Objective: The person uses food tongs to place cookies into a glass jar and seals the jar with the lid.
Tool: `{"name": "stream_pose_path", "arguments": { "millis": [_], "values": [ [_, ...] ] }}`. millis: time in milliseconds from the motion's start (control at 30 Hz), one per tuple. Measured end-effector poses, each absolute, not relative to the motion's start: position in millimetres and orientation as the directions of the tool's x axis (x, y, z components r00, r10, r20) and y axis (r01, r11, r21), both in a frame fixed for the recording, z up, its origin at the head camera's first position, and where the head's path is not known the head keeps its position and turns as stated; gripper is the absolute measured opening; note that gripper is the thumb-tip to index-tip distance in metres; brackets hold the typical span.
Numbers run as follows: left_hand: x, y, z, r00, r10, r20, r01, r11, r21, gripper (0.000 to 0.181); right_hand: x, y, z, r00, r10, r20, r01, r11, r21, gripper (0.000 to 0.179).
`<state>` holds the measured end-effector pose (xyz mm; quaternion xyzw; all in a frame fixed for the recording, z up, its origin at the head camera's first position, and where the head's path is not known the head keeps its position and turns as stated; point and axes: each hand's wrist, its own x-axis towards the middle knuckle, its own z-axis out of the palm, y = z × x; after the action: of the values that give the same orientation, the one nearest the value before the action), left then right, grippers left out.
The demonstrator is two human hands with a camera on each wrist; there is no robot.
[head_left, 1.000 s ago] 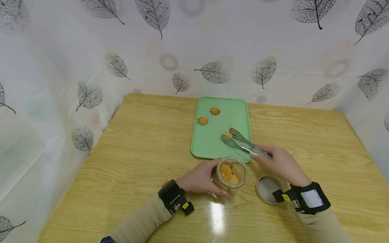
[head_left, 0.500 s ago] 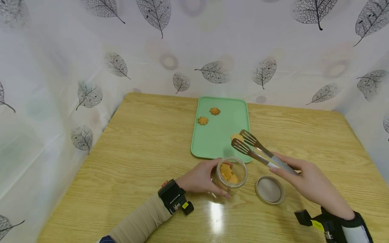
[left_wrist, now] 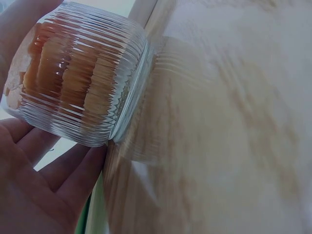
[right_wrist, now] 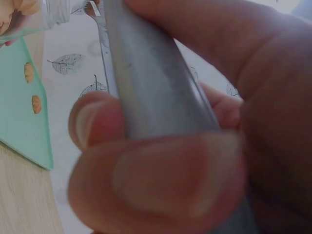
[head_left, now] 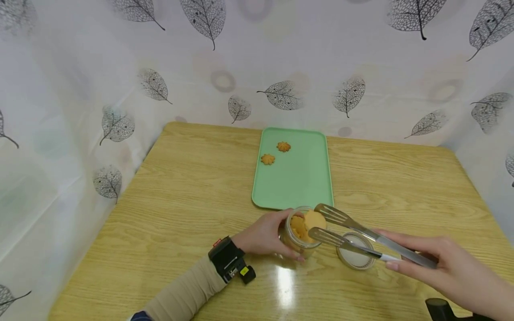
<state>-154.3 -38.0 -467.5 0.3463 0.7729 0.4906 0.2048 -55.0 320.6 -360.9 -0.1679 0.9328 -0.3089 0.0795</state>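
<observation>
My left hand [head_left: 263, 234] is wrapped around a ribbed glass jar [head_left: 300, 248] near the middle of the table. Inside, stacked cookies [left_wrist: 73, 73] show through the glass in the left wrist view. The thumb and fingers of my right hand [head_left: 449, 263] hold the grey handles of metal tongs [head_left: 367, 232] with slotted brown tips. A round pale cookie [head_left: 315, 220] sits between those tips, over the jar's mouth. In the right wrist view, a handle [right_wrist: 151, 73] fills the middle and the tips are mostly hidden.
Beyond the jar lies a light green tray [head_left: 297, 183] bearing two flower-shaped cookies, one darker [head_left: 283, 146] and one lighter [head_left: 267, 159]. A round lid [head_left: 355, 259] rests on the wooden table [head_left: 201, 178] right of the jar, partly under the tongs. A leaf-patterned curtain [head_left: 257, 53] stands behind.
My right hand has lifted the cookie off the tray with the tongs, drawn back to the right and brought it over the jar. The left hand and jar have stayed put.
</observation>
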Motion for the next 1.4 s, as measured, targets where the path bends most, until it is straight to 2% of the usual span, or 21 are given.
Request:
{"name": "stream_pose_path", "arguments": {
  "millis": [600,900,1133,1400],
  "values": [
    [-154.9,-38.6,-467.2,-0.685,0.728,0.023,0.346,0.298,0.890,0.090,-61.6,319.5,-363.9,-0.935,-0.277,-0.221,-0.107,0.815,-0.570,0.058],
    [-154.8,-38.7,-468.6,-0.681,0.732,0.040,0.353,0.280,0.893,0.087,-67.6,316.2,-363.4,-0.946,-0.259,-0.195,-0.088,0.784,-0.614,0.060],
    [-155.4,-38.4,-467.8,-0.679,0.732,0.046,0.364,0.282,0.888,0.086,-111.5,309.2,-370.4,-0.947,-0.221,-0.234,-0.024,0.773,-0.634,0.068],
    [-155.2,-38.7,-466.7,-0.682,0.730,0.036,0.364,0.297,0.883,0.086,-172.7,278.7,-401.1,-0.964,-0.205,-0.169,-0.087,0.846,-0.527,0.082]
  ]
}}
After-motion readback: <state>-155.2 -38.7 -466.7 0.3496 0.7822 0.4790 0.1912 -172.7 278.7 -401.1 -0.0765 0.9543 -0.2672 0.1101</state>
